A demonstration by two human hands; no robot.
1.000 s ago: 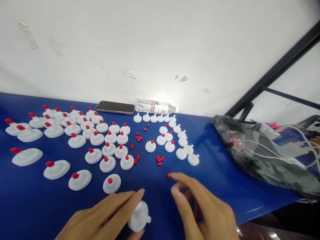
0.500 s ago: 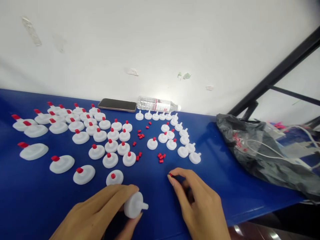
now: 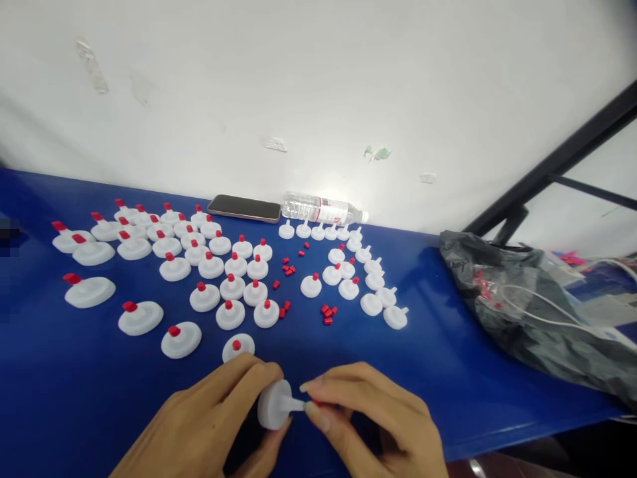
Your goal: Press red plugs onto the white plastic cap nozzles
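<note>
My left hand (image 3: 209, 425) grips a white plastic disc with a nozzle (image 3: 275, 403), held on its side low over the blue table (image 3: 448, 358). The nozzle points right. My right hand (image 3: 373, 425) pinches a small red cap (image 3: 315, 401) between thumb and forefinger, right at the nozzle's tip. Several white discs with red caps (image 3: 199, 279) lie in rows to the left. More white discs without caps (image 3: 373, 292) lie right of centre. Loose red caps (image 3: 327, 313) are scattered between the two groups.
A phone (image 3: 245, 208) and a lying water bottle (image 3: 323, 210) rest against the white wall. A dark plastic bag (image 3: 527, 312) with white cables sits at the right. A black metal frame (image 3: 552, 166) rises behind it. The table's front edge runs just beyond my right hand.
My right hand picked a red cap off the table and carried it left to the nozzle. My left hand turned the white disc so the nozzle faces right.
</note>
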